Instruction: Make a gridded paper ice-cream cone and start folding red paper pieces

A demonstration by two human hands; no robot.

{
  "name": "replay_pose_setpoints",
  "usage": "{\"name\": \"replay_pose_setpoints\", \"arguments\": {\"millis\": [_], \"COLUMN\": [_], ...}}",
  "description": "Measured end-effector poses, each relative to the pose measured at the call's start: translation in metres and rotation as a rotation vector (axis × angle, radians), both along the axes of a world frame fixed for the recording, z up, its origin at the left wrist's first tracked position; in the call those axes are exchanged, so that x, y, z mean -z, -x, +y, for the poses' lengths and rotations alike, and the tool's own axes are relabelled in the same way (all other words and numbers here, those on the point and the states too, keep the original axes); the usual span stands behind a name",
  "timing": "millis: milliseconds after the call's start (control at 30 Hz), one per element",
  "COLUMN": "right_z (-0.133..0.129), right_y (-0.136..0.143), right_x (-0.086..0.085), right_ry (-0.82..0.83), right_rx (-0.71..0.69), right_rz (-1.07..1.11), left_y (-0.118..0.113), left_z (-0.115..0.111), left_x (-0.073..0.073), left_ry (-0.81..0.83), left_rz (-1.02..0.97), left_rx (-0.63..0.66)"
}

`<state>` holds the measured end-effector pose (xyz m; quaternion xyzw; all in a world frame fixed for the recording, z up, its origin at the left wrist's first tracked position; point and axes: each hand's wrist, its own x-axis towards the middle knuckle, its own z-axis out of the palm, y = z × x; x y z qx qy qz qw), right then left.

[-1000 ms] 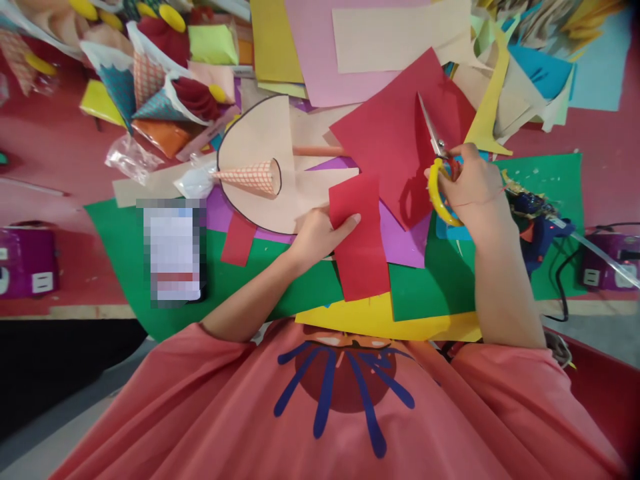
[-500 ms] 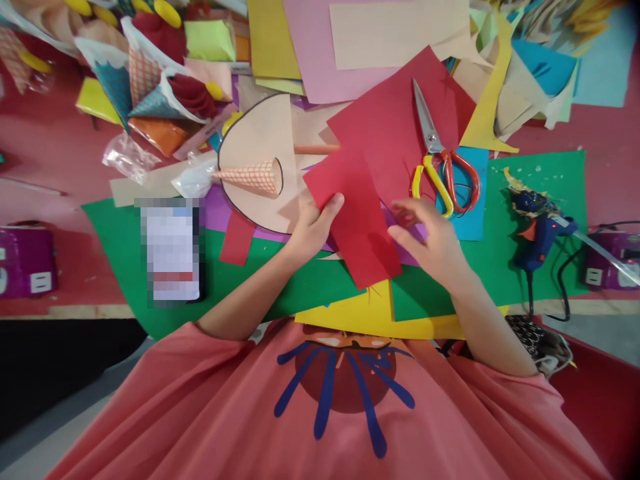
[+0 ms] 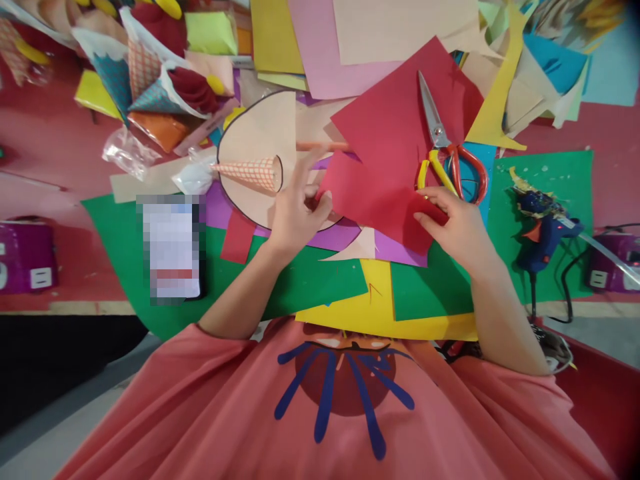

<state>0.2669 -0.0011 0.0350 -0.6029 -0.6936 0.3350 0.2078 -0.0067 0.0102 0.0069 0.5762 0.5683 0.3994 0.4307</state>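
Observation:
A cut piece of red paper (image 3: pixel 345 183) stretches between my two hands. Its left end is pinched by the thumb and forefinger of my left hand (image 3: pixel 297 210), whose other fingers stand up. At the right end, my right hand (image 3: pixel 457 227) closes its thumb and fingers on the paper. Under and behind it lies a larger red sheet (image 3: pixel 385 113), and the border between the two is hard to make out. Scissors (image 3: pixel 436 130) with red and yellow handles rest on that sheet, just beyond my right hand. Left of my left hand, a checked cone (image 3: pixel 253 175) lies on a beige rounded sheet (image 3: pixel 257 130).
A glue gun (image 3: pixel 537 243) lies on green sheet (image 3: pixel 565 180) at right. A phone (image 3: pixel 173 247) with a blurred screen is at left. Paper cones (image 3: pixel 140 73) and packets fill the far left; paper scraps (image 3: pixel 530 87) pile up far right. A small red strip (image 3: pixel 237 237) lies near the phone.
The red piece has turned from slanting towards me to lying crosswise. My right hand, apart from it before, has moved right and taken its other end. My left hand has shifted slightly left.

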Motion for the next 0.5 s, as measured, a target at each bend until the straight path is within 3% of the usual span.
{"name": "replay_pose_setpoints", "arguments": {"millis": [133,233,333,500], "right_z": [0.009,0.011,0.005,-0.011], "right_y": [-0.005,-0.005,0.008,0.043], "right_x": [-0.001,-0.002,-0.005,-0.005], "right_ry": [-0.035,-0.221,-0.422,-0.27], "right_rx": [-0.027,-0.066,-0.075,-0.365], "right_rz": [-0.086,-0.217,-0.312,-0.145], "left_y": [0.001,-0.001,-0.004,-0.008], "left_z": [-0.005,-0.009,-0.011,-0.014], "left_x": [0.0,-0.009,-0.019,-0.024], "left_ry": [-0.03,0.026,0.034,0.304], "left_rz": [0.219,0.216,0.091,-0.264], "left_rx": [0.081,0.2,0.279,0.417]}}
